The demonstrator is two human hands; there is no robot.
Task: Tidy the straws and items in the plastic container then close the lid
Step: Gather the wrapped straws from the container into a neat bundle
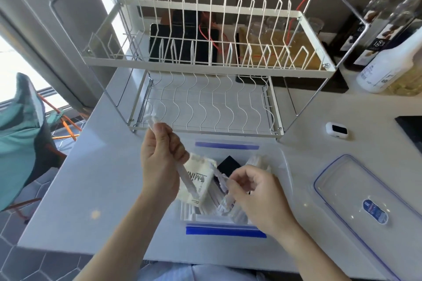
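Note:
The clear plastic container [282, 162] with blue clips sits open on the white counter in front of me. Inside lie wrapped straws [255, 162], a cream packet [199, 180] with printed letters and a small black item [228, 164]. My left hand [159, 162] is raised over the container's left side, shut on a long wrapped straw [187, 183] that sticks out above and below the fist. My right hand [258, 191] reaches into the container and pinches a crinkled straw wrapper [222, 182]. The clear lid [351, 191] with blue trim lies flat to the right.
A two-tier white wire dish rack [205, 61] stands directly behind the container. A small white device [337, 129] sits right of the rack. Bottles [386, 64] stand at the back right. A teal chair [20, 134] is off the counter's left edge.

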